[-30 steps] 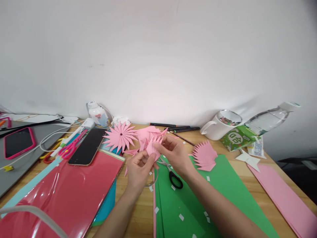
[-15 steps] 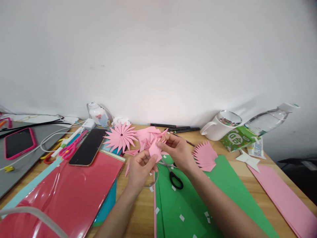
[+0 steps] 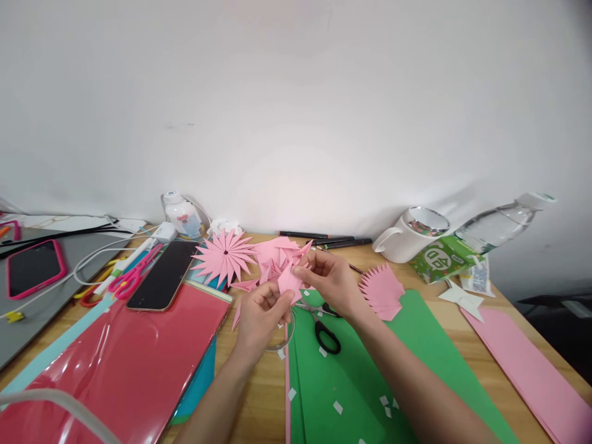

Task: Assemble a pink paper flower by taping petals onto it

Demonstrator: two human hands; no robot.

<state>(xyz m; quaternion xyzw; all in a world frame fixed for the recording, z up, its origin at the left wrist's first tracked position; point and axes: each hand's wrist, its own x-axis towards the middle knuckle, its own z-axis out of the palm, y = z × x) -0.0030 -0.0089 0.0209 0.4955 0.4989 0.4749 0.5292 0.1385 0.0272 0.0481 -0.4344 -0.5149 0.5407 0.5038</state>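
Note:
My left hand [image 3: 260, 317] and my right hand [image 3: 329, 282] both pinch a small folded pink paper piece [image 3: 290, 280] with pointed tips, held just above the table's middle. Behind it lies a pile of pink folded petals [image 3: 276, 251] and a finished pink spiky paper flower [image 3: 225, 254]. A fan of pink cut paper [image 3: 382, 291] rests to the right of my right wrist. Black-handled scissors [image 3: 325, 333] lie on the green paper sheet [image 3: 351, 382] under my right forearm.
A red sheet [image 3: 124, 364] over blue paper covers the left. A black phone [image 3: 164, 275], pink scissors [image 3: 134, 275], a glue bottle [image 3: 183, 214], pens [image 3: 324, 237], a white mug [image 3: 409, 234], a water bottle [image 3: 502, 221] and pink paper strips [image 3: 531, 370] surround the work area.
My right hand's fingers shifted slightly left along the pink piece, which has turned a little between both hands. Nothing else on the table moved.

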